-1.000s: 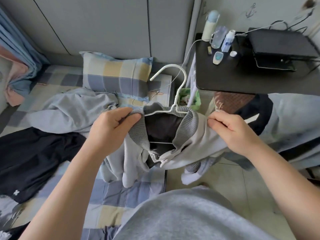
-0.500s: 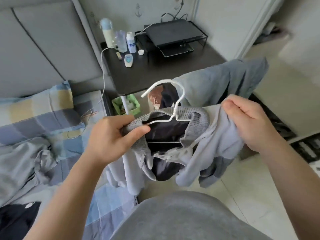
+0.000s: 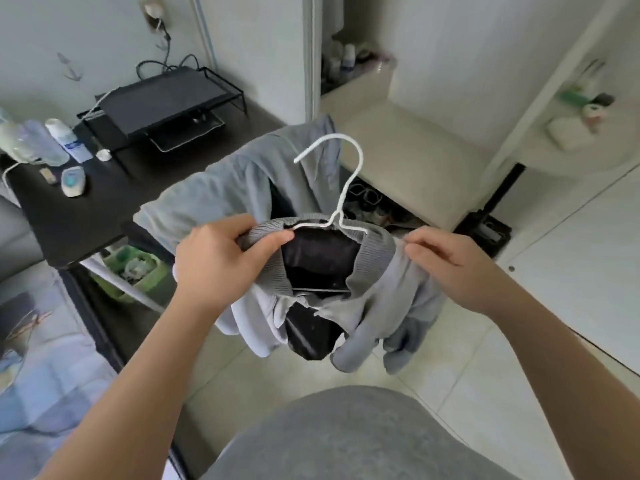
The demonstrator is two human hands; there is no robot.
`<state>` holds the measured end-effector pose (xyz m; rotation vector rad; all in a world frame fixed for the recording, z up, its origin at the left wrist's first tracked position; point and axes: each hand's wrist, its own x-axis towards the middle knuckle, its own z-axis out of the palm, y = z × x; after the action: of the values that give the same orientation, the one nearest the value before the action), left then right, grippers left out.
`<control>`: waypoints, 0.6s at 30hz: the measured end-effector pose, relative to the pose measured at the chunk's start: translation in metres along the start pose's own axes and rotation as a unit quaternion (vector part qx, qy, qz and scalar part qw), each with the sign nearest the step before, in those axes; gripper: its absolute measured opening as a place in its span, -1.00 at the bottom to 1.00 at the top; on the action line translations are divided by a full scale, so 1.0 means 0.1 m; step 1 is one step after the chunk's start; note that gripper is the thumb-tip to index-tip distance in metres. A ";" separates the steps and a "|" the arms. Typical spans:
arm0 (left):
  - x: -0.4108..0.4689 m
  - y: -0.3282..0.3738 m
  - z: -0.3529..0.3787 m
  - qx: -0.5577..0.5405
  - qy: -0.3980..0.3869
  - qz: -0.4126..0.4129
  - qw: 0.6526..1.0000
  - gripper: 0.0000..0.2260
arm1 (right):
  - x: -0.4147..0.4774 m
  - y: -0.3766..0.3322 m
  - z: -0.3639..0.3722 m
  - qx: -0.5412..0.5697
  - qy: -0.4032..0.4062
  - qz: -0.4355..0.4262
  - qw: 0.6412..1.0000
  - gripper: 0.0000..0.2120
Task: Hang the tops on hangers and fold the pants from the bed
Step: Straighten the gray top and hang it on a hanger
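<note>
Two hands, one garment, one hanger, all held up over the tiled floor (image 3: pixel 485 382).

1. Grey jacket (image 3: pixel 388 299): ribbed collar, dark lining showing at the neck opening. It sits between the two hands, away from the bed, with sleeves and hem bunched and hanging below.
2. White wire hanger (image 3: pixel 343 201): hook upright and clear above the collar. Its shoulders run inside the neck opening, and the lower bar shows faintly against the lining.
3. Left hand (image 3: pixel 221 258): fingers (image 3: pixel 239 226) curled round the collar's left side, thumb pressed on top of the ribbing.
4. Right hand (image 3: pixel 450 268): fingers (image 3: pixel 426 242) pinching the fabric just beside the collar's right edge.
5. Bed (image 3: pixel 41 358): blue and yellow checked cover, at the lower left edge of the view.
6. Black table (image 3: pixel 69 216): beside the bed. It carries a black stand (image 3: pixel 166 98), several bottles (image 3: pixel 65 138) and a small white and blue device (image 3: pixel 72 180) (what kind cannot be told).
7. Green basket (image 3: pixel 135 271): on the floor under the table's edge, contents blurred.
8. Grey garment (image 3: pixel 225 192): draped over something behind the jacket; what carries it is hidden.
9. Cream bench (image 3: pixel 408 157): behind the hanger hook, with shoes in the shadow under it.
10. Grey shirt (image 3: pixel 346 441): on the person, at the bottom of the view.
</note>
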<state>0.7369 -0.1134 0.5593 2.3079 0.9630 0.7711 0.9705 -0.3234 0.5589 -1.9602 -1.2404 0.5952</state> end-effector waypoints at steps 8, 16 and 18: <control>0.61 0.70 1.07 -0.057 -0.110 0.047 0.991 -0.47 | -0.36 0.48 -0.75 0.035 -0.021 0.088 0.995 -0.68; 1.12 1.18 1.69 -0.052 -0.154 0.043 0.986 -0.63 | -0.26 0.60 -0.85 0.201 0.167 0.146 0.954 -0.68; 1.25 1.28 1.74 -0.092 -0.182 0.040 0.978 -0.49 | -0.08 0.57 -0.92 0.236 0.214 0.163 0.934 -0.78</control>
<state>0.9849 -0.1393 0.5564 2.2299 0.6119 0.4235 1.0643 -0.3765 0.5719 -1.7570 -0.4498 0.5284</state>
